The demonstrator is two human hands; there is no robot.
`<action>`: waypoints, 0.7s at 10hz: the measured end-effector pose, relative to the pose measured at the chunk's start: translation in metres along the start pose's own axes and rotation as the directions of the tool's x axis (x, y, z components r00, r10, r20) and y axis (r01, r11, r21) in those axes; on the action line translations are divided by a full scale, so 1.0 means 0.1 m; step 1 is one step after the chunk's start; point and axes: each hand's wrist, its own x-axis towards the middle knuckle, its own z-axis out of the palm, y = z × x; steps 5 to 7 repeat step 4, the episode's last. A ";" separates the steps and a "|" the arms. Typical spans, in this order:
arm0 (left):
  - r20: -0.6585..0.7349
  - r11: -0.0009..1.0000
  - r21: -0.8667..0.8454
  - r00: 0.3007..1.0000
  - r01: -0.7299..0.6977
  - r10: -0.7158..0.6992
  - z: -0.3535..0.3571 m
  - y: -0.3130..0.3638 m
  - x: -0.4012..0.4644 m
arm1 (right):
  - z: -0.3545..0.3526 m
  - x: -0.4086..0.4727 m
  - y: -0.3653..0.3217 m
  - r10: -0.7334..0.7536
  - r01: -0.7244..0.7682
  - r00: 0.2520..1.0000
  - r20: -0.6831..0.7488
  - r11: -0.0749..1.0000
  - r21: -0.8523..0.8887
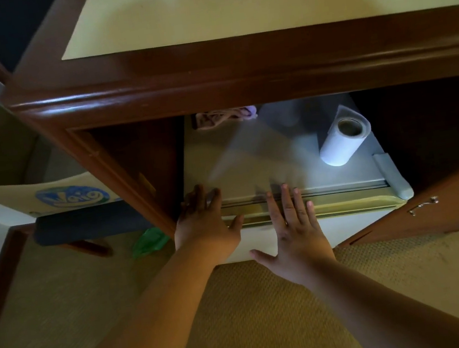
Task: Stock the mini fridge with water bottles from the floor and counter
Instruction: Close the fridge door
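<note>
Both bare forearms reach forward from the bottom of the view over tan carpet [270,314]. At their ends, the left hand [204,224] lies flat and unclenched on the near left corner of the mini fridge [249,156], fingers spread onto its top and thumb along the door's upper edge. To its right, the right hand [295,232] is likewise spread and grasping nothing, fingertips on the seam between fridge top and door, palm over the door front. Whether the door is fully closed cannot be told from this angle.

Beyond the hands, the fridge sits in a dark wooden cabinet [211,88] under a pale counter top [258,0]. Past the right hand a paper towel roll [343,138] lies on the fridge top; farther back, between the hands, sits a crumpled pinkish cloth [220,116]. Right of the right hand a cabinet door [445,203] stands swung out, its metal handle visible.

Left of the left hand a cardboard box [50,197] carries a blue oval logo whose letters are not clearly legible. Just beside that hand, on the carpet, lies something green [149,241]. No water bottles show. Carpet below the arms lies bare.
</note>
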 end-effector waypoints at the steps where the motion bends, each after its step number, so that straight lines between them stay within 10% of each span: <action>1: 0.007 1.000 0.011 1.000 0.002 -0.003 -0.03 0.00 -0.01 | -0.06 0.01 0.03 -0.013 0.013 0.999 0.047 1.000 0.001; 7: -0.074 0.979 -0.199 0.997 -0.043 0.029 0.02 -0.07 -1.17 | -0.37 -0.70 0.18 -0.025 -0.031 0.968 0.248 0.975 0.218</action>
